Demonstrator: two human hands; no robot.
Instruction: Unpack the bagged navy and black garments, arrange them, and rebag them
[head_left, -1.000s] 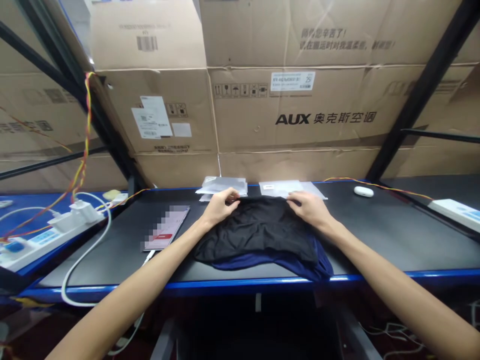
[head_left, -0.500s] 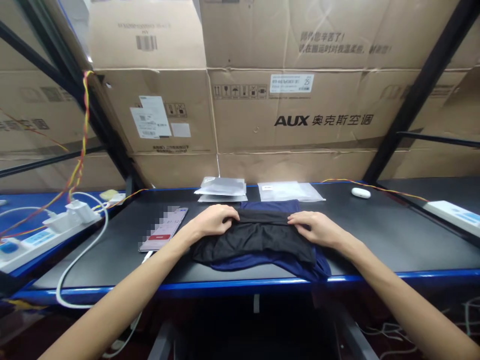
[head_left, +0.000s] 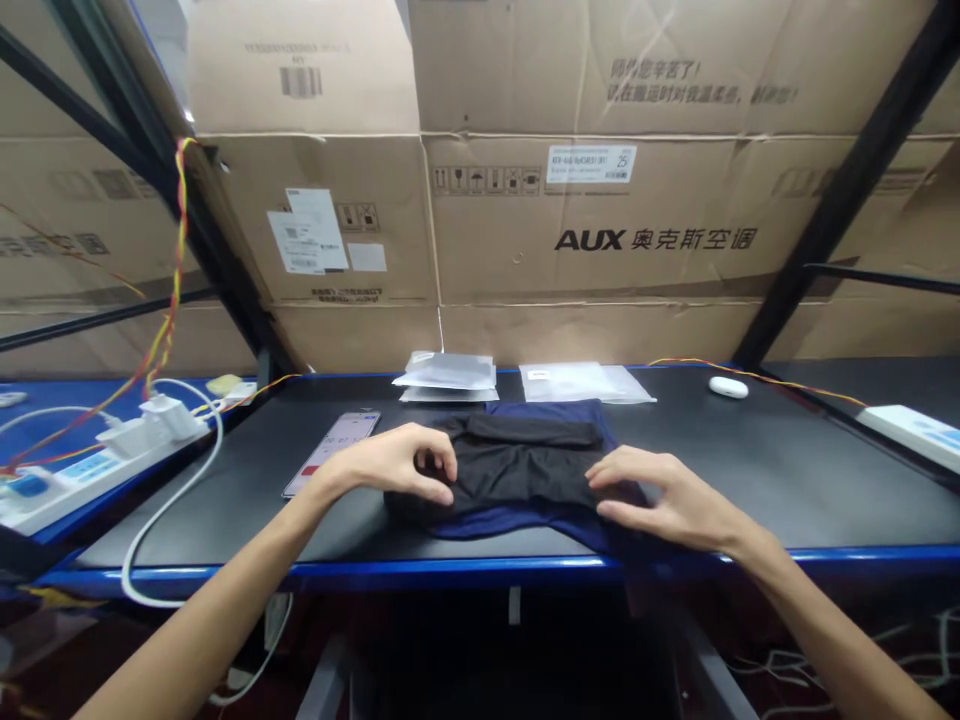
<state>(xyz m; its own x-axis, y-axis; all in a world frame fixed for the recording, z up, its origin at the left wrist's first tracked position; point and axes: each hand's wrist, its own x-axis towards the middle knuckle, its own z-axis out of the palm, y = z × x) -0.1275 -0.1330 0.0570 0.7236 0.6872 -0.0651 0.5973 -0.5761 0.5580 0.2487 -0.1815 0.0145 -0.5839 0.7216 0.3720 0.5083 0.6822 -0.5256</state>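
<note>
Head view: a folded black fabric garment (head_left: 517,462) lies on top of a navy blue fabric garment (head_left: 551,409) near the front edge of the black table with blue rim (head_left: 787,470), straight ahead of me. The stack's long axis runs left to right, so each end lies under one hand. My left hand (head_left: 394,465) sits at the left end, its fingers (head_left: 439,468) curled down over the black edge; I cannot tell whether they pinch cloth or only press. My right hand (head_left: 664,497) is spread and loose at the right near corner, with its fingertips (head_left: 619,470) resting on the fabric and gripping nothing. Both hands are about equally close to the stack. A phone with a lit screen (head_left: 334,450) lies just left of my left hand. Clear plastic bags (head_left: 448,372) and a small white oval case (head_left: 727,386) sit farther back, before the brown cardboard boxes (head_left: 585,230). Half a second ago both hands lay on the far folded band; they have since drawn back toward me and apart, to the near corners. The fold lies flat, with navy showing beyond it.
</note>
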